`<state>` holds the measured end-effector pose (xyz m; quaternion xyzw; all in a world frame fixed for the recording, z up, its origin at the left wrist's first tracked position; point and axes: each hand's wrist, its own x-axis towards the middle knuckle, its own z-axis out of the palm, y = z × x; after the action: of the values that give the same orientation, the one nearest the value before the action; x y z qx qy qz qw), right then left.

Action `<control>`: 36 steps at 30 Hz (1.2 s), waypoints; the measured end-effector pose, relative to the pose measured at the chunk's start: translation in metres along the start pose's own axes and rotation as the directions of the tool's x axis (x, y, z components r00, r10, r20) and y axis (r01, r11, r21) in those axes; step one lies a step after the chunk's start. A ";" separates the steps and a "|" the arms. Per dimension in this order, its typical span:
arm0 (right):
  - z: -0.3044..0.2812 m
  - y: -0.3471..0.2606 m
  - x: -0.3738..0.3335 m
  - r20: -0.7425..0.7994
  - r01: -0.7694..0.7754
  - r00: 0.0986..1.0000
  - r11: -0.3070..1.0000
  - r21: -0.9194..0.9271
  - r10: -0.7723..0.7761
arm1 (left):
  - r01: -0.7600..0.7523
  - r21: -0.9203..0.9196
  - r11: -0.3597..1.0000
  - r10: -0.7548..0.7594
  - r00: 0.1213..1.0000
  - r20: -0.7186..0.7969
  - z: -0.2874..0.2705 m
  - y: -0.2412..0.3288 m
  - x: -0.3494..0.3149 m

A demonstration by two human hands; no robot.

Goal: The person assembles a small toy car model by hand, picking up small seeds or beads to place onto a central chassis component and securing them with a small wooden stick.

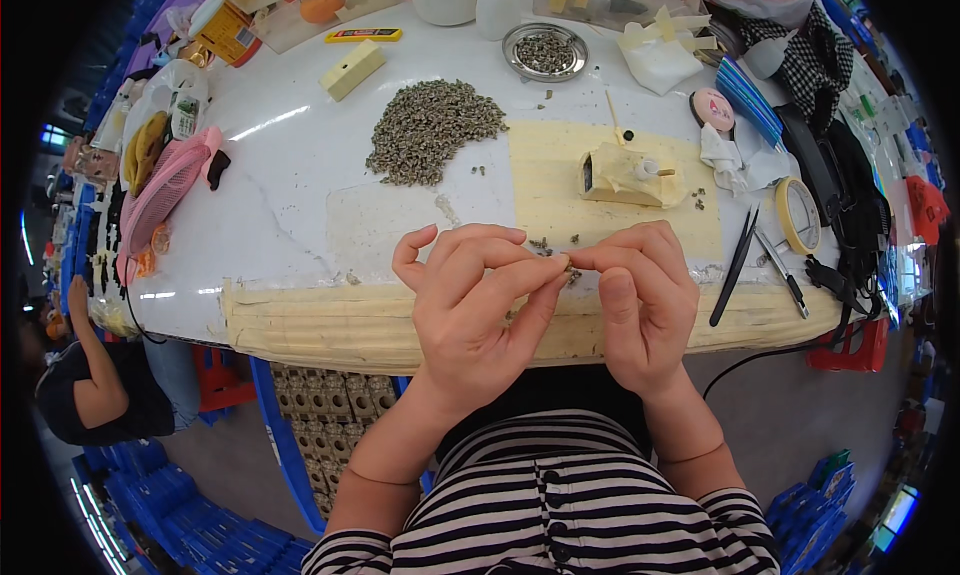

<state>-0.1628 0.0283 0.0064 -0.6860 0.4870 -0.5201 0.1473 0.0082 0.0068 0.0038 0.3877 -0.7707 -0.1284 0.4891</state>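
Over the taped front edge of the table, my left hand [480, 300] is closed in a pinch, thumb and forefinger on a tiny part [566, 262] mostly hidden by the fingertips. My right hand [648, 305] reaches in from the other side, its forefinger touching that part while the thumb stands apart. A few loose small metal parts [541, 246] lie just beyond the fingertips. Farther off is a big pile of small grey-brown metal parts [430, 130]. A tape-wrapped block [630, 178] rests on the yellow-taped area [545, 165] beyond my right hand.
Black tweezers [735, 265], a slim knife [782, 273] and a tape roll [798, 215] lie at the right. At the back are a round metal dish [546, 53] of parts, a pale block [353, 71] and a yellow cutter [363, 36]. Below stands a blue crate [283, 435] of metal castings.
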 end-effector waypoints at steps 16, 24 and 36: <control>-0.006 0.001 -0.001 -0.052 -0.006 0.999 1.000 0.004 0.006 | 0.048 0.015 0.999 -0.047 0.999 -0.007 -0.002 0.003 0.001; -0.030 0.011 -0.016 -0.081 0.015 0.996 0.989 -0.144 -0.027 | -0.028 0.364 0.931 -0.044 0.981 0.189 -0.021 -0.007 -0.002; -0.029 0.013 -0.017 -0.068 0.010 0.998 0.996 -0.093 -0.017 | 0.084 0.314 0.946 -0.168 0.953 0.252 -0.044 -0.003 0.005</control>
<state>-0.1939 0.0447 0.0001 -0.6772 0.5106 -0.5212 0.0951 0.0464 0.0094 0.0271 0.4847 -0.8150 -0.0938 0.3033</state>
